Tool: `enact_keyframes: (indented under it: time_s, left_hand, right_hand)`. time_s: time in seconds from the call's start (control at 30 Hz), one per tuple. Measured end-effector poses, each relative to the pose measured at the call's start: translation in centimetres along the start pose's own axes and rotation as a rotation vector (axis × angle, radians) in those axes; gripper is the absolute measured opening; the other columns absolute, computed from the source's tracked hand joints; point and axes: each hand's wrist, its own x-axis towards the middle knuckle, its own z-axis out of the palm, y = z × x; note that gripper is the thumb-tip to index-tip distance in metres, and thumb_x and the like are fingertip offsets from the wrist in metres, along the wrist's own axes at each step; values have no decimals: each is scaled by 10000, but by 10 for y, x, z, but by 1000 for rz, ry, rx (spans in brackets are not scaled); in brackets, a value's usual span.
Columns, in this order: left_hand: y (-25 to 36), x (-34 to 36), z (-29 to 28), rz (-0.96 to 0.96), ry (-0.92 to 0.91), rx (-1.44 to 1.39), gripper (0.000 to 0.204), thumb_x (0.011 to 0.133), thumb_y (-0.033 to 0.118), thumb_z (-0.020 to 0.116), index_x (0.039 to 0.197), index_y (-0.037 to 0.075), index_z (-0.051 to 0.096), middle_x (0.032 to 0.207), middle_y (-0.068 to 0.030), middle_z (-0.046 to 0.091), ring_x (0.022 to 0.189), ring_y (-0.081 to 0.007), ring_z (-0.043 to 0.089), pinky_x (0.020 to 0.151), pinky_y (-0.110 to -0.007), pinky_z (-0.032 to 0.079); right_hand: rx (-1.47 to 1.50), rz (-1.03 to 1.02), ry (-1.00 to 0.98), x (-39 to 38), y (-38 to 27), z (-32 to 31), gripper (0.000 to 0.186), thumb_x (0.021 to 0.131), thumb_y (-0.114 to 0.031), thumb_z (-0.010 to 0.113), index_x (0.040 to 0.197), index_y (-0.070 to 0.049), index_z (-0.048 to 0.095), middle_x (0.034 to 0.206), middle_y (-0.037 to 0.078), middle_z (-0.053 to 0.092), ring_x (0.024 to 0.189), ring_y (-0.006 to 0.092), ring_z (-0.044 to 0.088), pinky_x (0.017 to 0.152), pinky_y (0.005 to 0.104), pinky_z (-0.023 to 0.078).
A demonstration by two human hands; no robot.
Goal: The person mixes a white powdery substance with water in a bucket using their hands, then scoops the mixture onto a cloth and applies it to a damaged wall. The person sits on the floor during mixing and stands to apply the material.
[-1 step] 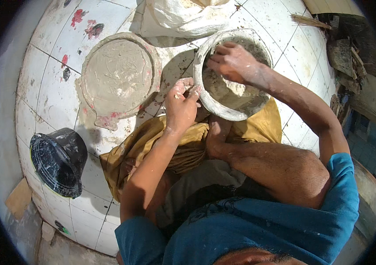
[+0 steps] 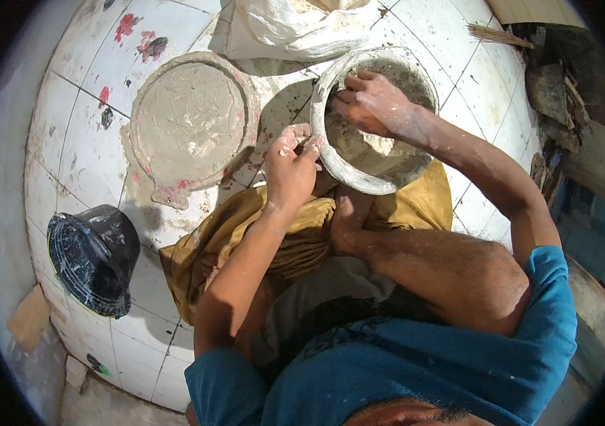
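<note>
A round basin (image 2: 322, 145) with a thick, powder-smeared rim stands in front of my feet. Inside it lie grey wet material and a pale clump (image 2: 380, 146). My right hand (image 2: 375, 105) is inside the basin's opening, fingers curled inward; whatever they hold is hidden. Against the basin's left outer rim is my left hand (image 2: 293, 163), its fingers bent but apart, with pale residue on the tips. To the left sits a round, shallow mould (image 2: 251, 106) filled with smooth grey paste (image 2: 196, 106), some of it spilled around its edge.
A white woven sack (image 2: 295, 32) stands beyond the basin. At left, a black plastic tub (image 2: 100, 259) with white splashes lies tipped on the tiled floor (image 2: 93, 170). Yellow-brown cloth (image 2: 246, 248) is bunched by my legs. Wood scraps (image 2: 558, 99) line the right side.
My right hand has shifted very slightly downward within the basin, its fingers still curled. My left hand is practically unmoved.
</note>
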Motion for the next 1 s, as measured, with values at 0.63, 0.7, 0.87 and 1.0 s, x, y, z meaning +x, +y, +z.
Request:
enact_keyframes:
  time_s: [0.63,0.7,0.87,1.0]
  left_hand:
    - [19,25,-8,-39,-61,137,349,957,123,709,1249,-64,670,1129,-156,736,891,-181,708,712,-322,605]
    - [25,17,-8,-84,-124,89,319,986,80,671,1253,-93,635,1119,-155,715,859,-165,707,589,-298,647]
    - [25,15,0,-108,-79,34,225,1001,44,641,1212,-34,648,1054,-92,725,805,-136,698,592,-287,619]
    - [18,15,1,-56,-43,41,234,978,58,672,1185,-51,663,970,-111,732,748,-148,700,571,-297,636]
  right_hand:
    - [267,511,32,-52,-29,-50,226,861,-104,624,1034,10,714,848,203,737,730,332,744,616,421,606]
    - [346,640,-217,-25,-9,-35,219,860,-135,651,991,28,715,804,240,721,745,350,746,629,440,604]
    - [537,717,-154,-14,23,17,219,813,-152,686,912,41,715,791,265,710,786,407,722,703,499,581]
    - [762,586,-122,-19,28,26,219,771,-87,649,949,30,699,830,258,684,787,426,673,740,511,521]
